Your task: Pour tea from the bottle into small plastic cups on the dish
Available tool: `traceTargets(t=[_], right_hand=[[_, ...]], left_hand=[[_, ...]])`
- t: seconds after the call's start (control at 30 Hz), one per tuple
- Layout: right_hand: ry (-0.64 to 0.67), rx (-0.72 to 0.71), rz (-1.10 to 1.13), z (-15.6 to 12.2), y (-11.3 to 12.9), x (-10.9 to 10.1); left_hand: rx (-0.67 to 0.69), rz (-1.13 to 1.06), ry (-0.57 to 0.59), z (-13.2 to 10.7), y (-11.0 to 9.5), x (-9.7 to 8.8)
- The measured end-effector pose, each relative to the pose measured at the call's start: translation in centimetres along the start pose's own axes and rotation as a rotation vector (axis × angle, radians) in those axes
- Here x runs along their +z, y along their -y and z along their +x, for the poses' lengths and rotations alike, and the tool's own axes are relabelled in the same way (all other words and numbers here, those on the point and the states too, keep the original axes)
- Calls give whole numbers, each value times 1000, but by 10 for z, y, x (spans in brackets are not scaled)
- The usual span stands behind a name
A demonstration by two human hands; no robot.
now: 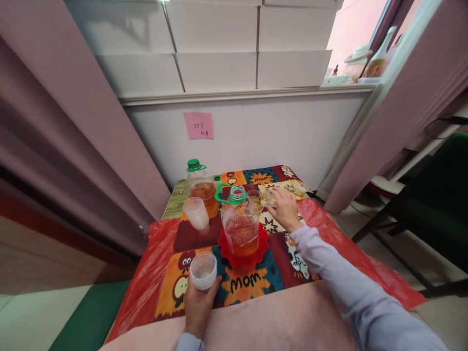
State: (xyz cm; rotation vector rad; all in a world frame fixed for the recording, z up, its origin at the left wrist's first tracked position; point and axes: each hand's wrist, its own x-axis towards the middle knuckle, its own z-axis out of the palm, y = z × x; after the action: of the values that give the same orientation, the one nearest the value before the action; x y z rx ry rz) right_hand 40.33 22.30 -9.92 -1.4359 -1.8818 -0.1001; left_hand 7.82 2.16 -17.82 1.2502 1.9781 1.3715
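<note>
My left hand [199,304] is closed around clear plastic cups [204,270], held upright near the table's front edge; they look nested. Farther back on the right, my right hand [285,209] has its fingers around a clear plastic cup [268,198], partly covered by the fingers. An uncapped plastic jug [241,224] with a green handle and amber liquid stands in a red scalloped dish [263,246] between my hands. Left of it is a tilted stack of clear cups [196,213]. Behind that stack stands a second jug [203,190] with a green cap.
More clear cups [300,190] sit at the back right, and another cup [254,197] is behind the open jug. A patterned mat [270,287] and red plastic sheeting [146,273] cover the table. A white wall [248,136] borders the back; a dark green chair [431,190] stands right.
</note>
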Motion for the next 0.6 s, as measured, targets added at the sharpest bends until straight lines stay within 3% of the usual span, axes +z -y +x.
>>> traceTargets(t=[0.1, 0.17, 0.27, 0.37, 0.47, 0.6], right_hand=[[-157, 369, 419, -37, 25, -28], [-179, 421, 733, -64, 55, -50], [-126, 305, 981, -97, 109, -76], [-43, 146, 980, -118, 150, -82], [3, -45, 804, -133, 168, -70], [181, -252, 646, -150, 166, -56]], left_hand=[[69, 18, 27, -9, -10, 2], [128, 12, 53, -18, -19, 6], [198, 15, 71, -30, -35, 13], [251, 7, 123, -39, -48, 15], [244, -12, 145, -48, -57, 10], [227, -67, 177, -55, -62, 3]])
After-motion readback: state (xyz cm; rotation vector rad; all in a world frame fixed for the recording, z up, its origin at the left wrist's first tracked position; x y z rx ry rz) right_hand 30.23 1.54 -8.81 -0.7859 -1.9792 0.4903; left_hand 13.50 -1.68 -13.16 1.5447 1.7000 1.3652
